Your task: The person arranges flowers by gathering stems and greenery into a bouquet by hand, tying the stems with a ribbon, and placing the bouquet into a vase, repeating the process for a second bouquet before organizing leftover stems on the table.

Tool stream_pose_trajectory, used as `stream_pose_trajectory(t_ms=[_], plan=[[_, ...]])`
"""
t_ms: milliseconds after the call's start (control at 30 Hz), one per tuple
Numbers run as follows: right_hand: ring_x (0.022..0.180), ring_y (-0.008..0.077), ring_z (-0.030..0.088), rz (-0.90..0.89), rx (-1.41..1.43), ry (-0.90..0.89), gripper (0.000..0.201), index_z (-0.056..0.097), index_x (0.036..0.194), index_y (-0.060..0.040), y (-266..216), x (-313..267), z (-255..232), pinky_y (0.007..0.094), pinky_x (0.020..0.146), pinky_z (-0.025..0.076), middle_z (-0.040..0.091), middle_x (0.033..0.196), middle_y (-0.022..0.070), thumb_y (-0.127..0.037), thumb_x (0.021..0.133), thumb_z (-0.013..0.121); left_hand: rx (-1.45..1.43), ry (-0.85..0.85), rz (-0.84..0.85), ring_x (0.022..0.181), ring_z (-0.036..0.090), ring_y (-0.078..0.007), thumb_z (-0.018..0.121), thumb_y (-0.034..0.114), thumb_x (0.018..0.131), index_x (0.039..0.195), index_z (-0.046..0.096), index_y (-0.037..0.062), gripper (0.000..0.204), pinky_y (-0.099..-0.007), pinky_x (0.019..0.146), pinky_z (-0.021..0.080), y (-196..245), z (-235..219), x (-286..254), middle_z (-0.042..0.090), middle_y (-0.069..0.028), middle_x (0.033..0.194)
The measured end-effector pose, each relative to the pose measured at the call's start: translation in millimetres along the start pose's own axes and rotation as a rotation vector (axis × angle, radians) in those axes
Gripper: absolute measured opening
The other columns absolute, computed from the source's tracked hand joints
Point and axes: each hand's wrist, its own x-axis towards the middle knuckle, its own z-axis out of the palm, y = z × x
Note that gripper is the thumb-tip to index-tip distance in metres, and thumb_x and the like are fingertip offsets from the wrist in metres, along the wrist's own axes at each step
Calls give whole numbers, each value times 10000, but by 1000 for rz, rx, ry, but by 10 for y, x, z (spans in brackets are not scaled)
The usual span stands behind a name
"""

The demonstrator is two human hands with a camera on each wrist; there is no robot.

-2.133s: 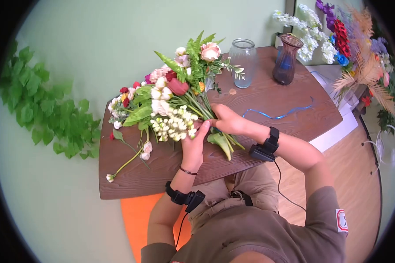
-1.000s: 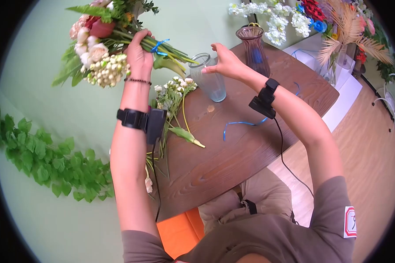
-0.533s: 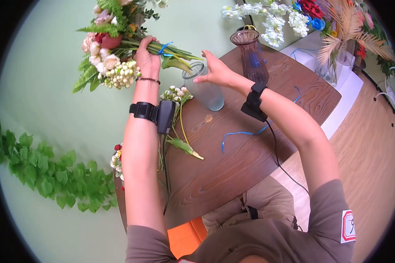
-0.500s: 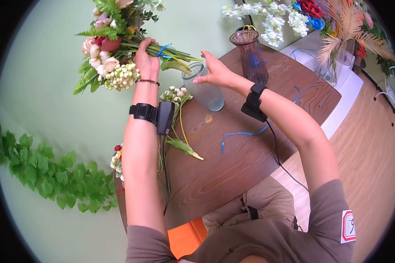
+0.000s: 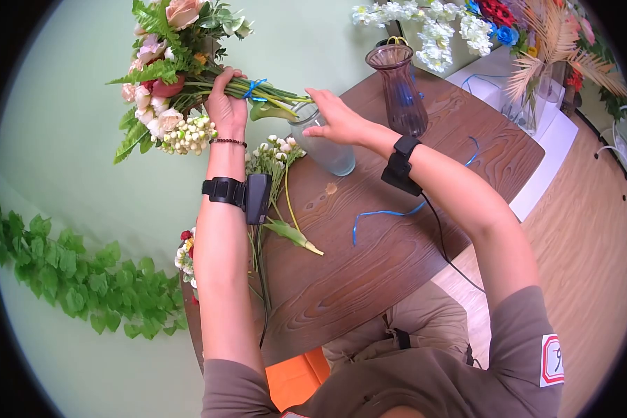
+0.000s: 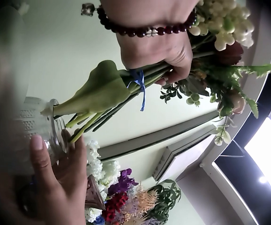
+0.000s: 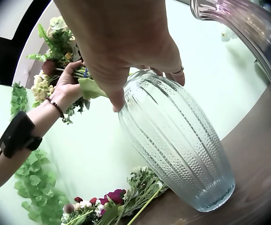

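Observation:
My left hand (image 5: 228,104) grips the stems of a mixed bouquet (image 5: 166,87), raised over the far left of the table. Its blooms point left and its cut stems point right. A blue ribbon (image 5: 255,89) is tied round the stems beside the hand. The stem ends reach the mouth of a clear ribbed glass vase (image 7: 177,145), overlapping its rim in the left wrist view. My right hand (image 5: 341,122) holds this vase near the rim, thumb on one side and fingers on the other. The vase leans toward the bouquet, its base low at the tabletop.
A purple glass vase (image 5: 400,90) stands right of the clear one. Loose white flowers (image 5: 275,157) and a leafy stem (image 5: 292,232) lie on the wooden table (image 5: 397,251), with a strand of blue ribbon (image 5: 383,212). More flowers (image 5: 557,49) stand at the far right.
The bouquet has risen from the table and moved to the upper left in my left hand. My right hand has left the stems and taken hold of the clear vase, which now leans.

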Motion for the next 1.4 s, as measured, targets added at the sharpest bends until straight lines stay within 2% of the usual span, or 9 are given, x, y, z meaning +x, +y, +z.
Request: stream_pose_trajectory(t_ms=[167, 300, 500, 700, 800, 900, 1000, 1067, 1400], plan=[[1206, 422, 347, 106, 47, -89, 849, 262, 1386, -46, -64, 30, -26, 449, 1007, 340, 355, 1282, 257, -261, 724, 748, 6, -29, -42, 759, 549, -172, 622, -54, 779, 994, 480, 17, 268, -353, 758, 441, 12, -28, -2, 544, -60, 812], [1208, 425, 343, 139, 4, -119, 849, 253, 1393, -56, -103, 51, 13, 454, 1009, 338, 330, 1300, 255, -253, 728, 742, 24, -18, -36, 757, 550, -176, 620, -57, 778, 999, 482, 9, 268, -356, 741, 446, 18, -4, -32, 550, -66, 822], [1212, 426, 341, 208, 22, -148, 801, 290, 1358, -44, -138, 68, -5, 445, 1017, 335, 314, 1304, 266, -234, 726, 744, 69, 0, -41, 759, 553, -180, 619, -57, 778, 995, 488, 2, 260, -351, 713, 454, 31, 64, -72, 555, -73, 832], [1191, 407, 366, 116, 56, -53, 711, 348, 1287, -36, -94, 85, -9, 436, 1012, 334, 350, 1310, 209, -184, 717, 747, 7, 34, -25, 765, 553, -176, 615, -41, 781, 964, 481, 17, 234, -366, 784, 440, 23, -30, -73, 544, -65, 800], [1183, 397, 375, 139, 75, -85, 673, 365, 1267, -32, -109, 75, -11, 441, 1005, 336, 381, 1304, 169, -178, 725, 737, -50, 55, 0, 740, 574, -178, 651, -35, 751, 952, 506, 15, 253, -363, 715, 466, 28, -144, -99, 560, -65, 798], [1176, 397, 379, 145, 51, -94, 649, 375, 1259, -32, -95, 83, -25, 439, 1002, 338, 394, 1294, 163, -172, 734, 730, -34, 78, -8, 743, 576, -177, 651, -29, 751, 961, 505, 28, 262, -377, 744, 464, 14, -186, -100, 566, -61, 789], [1175, 399, 379, 131, 20, -90, 636, 381, 1259, -26, -75, 52, 41, 441, 1001, 337, 385, 1307, 166, -187, 748, 722, -8, 97, -3, 745, 580, -179, 660, -23, 749, 940, 525, 22, 238, -374, 748, 474, 36, -172, -152, 579, -71, 779], [1187, 403, 374, 21, -76, -42, 619, 382, 1261, -6, -63, 25, 100, 446, 1003, 335, 358, 1341, 177, -210, 771, 702, -2, 102, -2, 747, 584, -181, 668, -19, 746, 919, 541, 13, 216, -371, 748, 484, 22, -126, -159, 588, -78, 775], [1203, 428, 360, 19, -201, -25, 655, 360, 1231, 92, -112, -12, 120, 443, 1008, 333, 298, 1365, 255, -231, 774, 701, 273, 100, 20, 708, 611, -190, 700, -45, 716, 851, 594, -32, 173, -313, 675, 522, -286, 294, -101, 612, -99, 796]])
